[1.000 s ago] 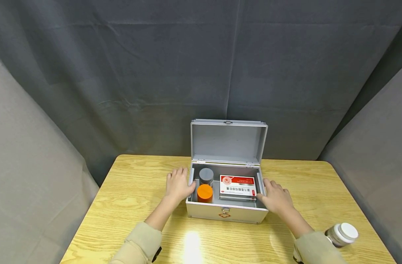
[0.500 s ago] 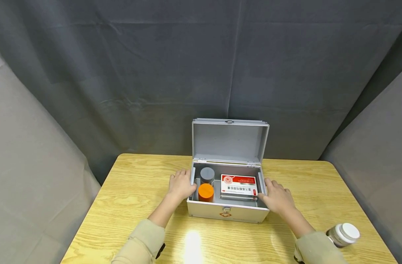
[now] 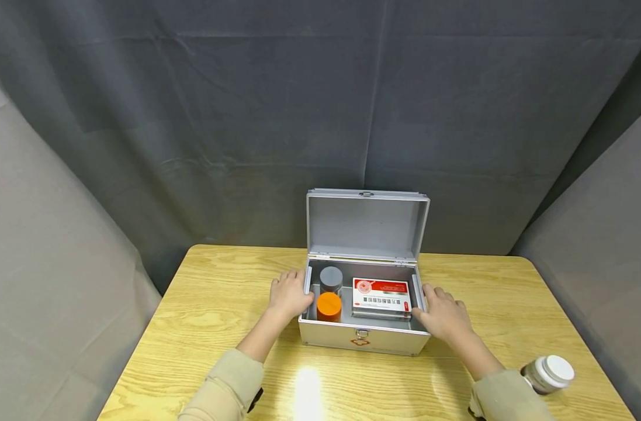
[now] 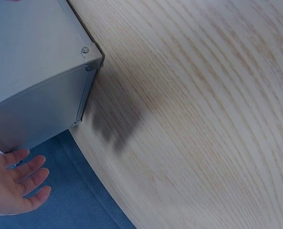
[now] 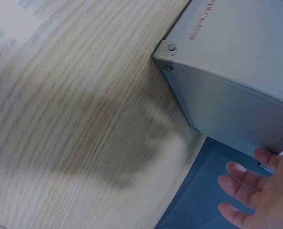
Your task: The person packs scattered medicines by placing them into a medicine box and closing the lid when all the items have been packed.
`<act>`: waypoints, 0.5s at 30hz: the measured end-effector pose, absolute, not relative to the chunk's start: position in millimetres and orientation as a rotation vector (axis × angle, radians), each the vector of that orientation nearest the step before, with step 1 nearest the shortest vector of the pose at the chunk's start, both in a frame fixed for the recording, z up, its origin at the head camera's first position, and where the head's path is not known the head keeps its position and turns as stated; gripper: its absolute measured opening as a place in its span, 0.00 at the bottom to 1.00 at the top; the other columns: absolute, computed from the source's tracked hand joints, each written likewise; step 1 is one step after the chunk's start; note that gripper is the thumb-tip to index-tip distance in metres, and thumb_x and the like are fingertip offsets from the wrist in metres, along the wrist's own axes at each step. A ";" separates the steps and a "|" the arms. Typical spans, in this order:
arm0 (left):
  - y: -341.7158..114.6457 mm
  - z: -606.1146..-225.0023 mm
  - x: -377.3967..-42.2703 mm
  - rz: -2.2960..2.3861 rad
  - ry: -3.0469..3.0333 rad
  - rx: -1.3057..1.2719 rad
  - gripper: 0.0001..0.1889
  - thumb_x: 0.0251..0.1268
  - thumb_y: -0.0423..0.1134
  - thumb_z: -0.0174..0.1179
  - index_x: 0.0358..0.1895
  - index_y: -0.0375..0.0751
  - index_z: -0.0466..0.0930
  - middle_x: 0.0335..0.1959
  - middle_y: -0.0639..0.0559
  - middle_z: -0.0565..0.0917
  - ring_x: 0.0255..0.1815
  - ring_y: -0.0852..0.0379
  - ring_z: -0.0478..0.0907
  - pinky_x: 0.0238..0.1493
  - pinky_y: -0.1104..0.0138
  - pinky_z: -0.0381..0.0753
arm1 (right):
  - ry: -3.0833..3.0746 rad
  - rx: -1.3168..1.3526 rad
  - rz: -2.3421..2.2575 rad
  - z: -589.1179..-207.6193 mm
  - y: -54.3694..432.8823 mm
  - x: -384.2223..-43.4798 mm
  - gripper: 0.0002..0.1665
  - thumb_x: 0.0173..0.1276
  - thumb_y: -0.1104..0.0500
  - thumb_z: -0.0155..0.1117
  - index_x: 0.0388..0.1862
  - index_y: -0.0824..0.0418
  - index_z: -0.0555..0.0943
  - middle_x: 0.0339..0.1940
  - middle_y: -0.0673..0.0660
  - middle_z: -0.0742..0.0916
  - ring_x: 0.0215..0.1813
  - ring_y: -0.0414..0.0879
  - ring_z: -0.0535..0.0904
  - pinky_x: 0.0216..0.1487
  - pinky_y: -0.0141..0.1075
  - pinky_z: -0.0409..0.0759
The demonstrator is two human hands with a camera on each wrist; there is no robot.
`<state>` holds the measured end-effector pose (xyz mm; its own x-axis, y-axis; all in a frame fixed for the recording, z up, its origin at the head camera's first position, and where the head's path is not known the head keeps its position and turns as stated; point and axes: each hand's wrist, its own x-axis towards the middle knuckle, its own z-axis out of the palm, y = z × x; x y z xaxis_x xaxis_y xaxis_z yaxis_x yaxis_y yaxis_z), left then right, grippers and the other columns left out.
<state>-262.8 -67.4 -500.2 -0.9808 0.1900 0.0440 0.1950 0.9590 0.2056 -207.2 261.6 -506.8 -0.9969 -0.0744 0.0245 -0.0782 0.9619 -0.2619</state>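
A silver first-aid case (image 3: 328,334) stands on the table with its lid (image 3: 364,228) raised. My left hand (image 3: 288,294) holds its left side wall, thumb over the rim and fingers outside. Opposite, my right hand (image 3: 443,313) holds the right wall the same way. Inside are a grey-lidded jar (image 3: 331,277), an orange-lidded jar (image 3: 329,305) and a white-and-red medicine box (image 3: 381,295) lying flat. In the left wrist view the fingers (image 4: 31,183) spread beside the case's upper edge; the right wrist view shows similar fingers (image 5: 239,186). Both thumbs are hidden there.
A white-lidded jar (image 3: 548,374) sits at the table's right, beside the right sleeve (image 3: 509,396). Dark grey curtain (image 3: 246,117) hangs behind the wooden table (image 3: 220,304), with pale cloth (image 3: 52,263) at both sides.
My left hand's fingers have drawn slightly closer to the case's side. The head view has shifted a little; the case, its contents and the right hand otherwise look the same.
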 end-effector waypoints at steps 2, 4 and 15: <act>-67.7 -500.7 -263.0 -0.327 -3.086 -0.300 0.32 0.53 0.50 0.55 0.62 0.39 0.66 0.57 0.42 0.73 0.57 0.44 0.68 0.55 0.49 0.64 | -3.080 0.135 0.401 -505.9 261.4 -206.9 0.39 0.60 0.44 0.55 0.63 0.68 0.62 0.55 0.73 0.73 0.55 0.70 0.68 0.50 0.65 0.62; -67.9 -501.0 -262.7 -0.332 -3.080 -0.300 0.32 0.53 0.50 0.55 0.61 0.39 0.67 0.56 0.42 0.73 0.57 0.44 0.68 0.54 0.48 0.64 | -3.057 0.150 0.389 -504.9 261.5 -206.3 0.38 0.61 0.44 0.55 0.61 0.69 0.64 0.54 0.73 0.74 0.55 0.69 0.69 0.50 0.64 0.63; -68.0 -502.6 -262.5 -0.337 -3.074 -0.293 0.33 0.52 0.52 0.55 0.63 0.40 0.66 0.56 0.42 0.74 0.57 0.44 0.68 0.54 0.49 0.65 | -2.935 0.190 0.459 -487.5 268.5 -196.4 0.36 0.66 0.40 0.47 0.65 0.62 0.63 0.58 0.72 0.73 0.55 0.71 0.69 0.50 0.63 0.65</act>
